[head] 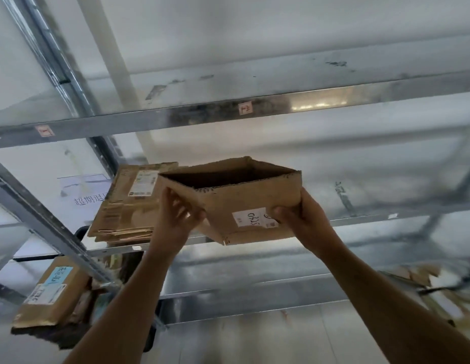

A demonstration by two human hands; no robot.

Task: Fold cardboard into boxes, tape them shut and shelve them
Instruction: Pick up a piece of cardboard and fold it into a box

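I hold a brown cardboard box [244, 206] up in front of a metal shelf rack [281, 103]. Its top is open and I can see into the dark inside. A white label with handwriting is stuck on the side facing me. My left hand [176, 219] grips the box's left corner, fingers curled on the side wall. My right hand [305, 219] grips the right edge with the thumb pressed by the label. The box hangs in the air at the height of the middle shelf [386, 219].
A stack of flattened cardboard [123, 206] lies on the middle shelf at the left, just behind the box. A taped parcel with a blue label [50, 292] sits on a lower shelf at the left. More torn cardboard [418, 277] lies lower right. A paper sign [81, 190] hangs on the wall.
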